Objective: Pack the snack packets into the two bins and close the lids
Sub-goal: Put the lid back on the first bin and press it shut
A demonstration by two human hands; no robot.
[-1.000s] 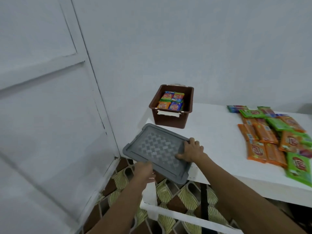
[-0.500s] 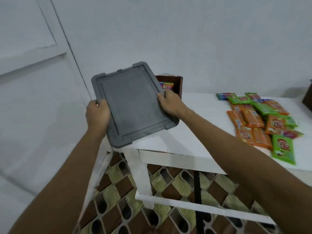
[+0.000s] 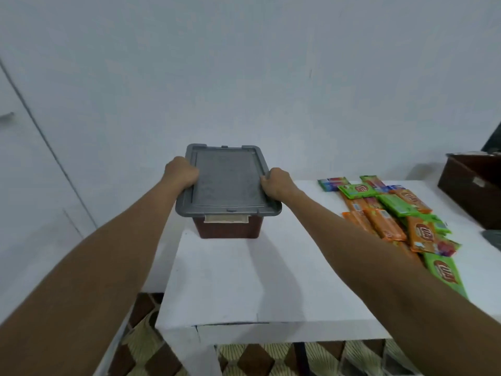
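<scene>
A grey plastic lid [image 3: 227, 181] lies across the top of the brown bin [image 3: 228, 226] at the table's far left. My left hand [image 3: 181, 171] grips the lid's left edge and my right hand [image 3: 276, 182] grips its right edge. The bin's contents are hidden under the lid. A heap of orange and green snack packets [image 3: 390, 218] lies on the white table [image 3: 244, 283] to the right, partly behind my right forearm. A second brown bin [image 3: 471, 185] stands at the far right edge, cut off by the frame.
A pale wall rises right behind the table, with a door to the left. The table's front edge runs near the bottom, above a patterned tile floor [image 3: 151, 354]. A dark grey object [image 3: 493, 238] peeks in at the right edge.
The lid went from the table's front left corner, up into the air tilted toward me, and now sits flat on the brown bin. Both hands stayed on its sides.
</scene>
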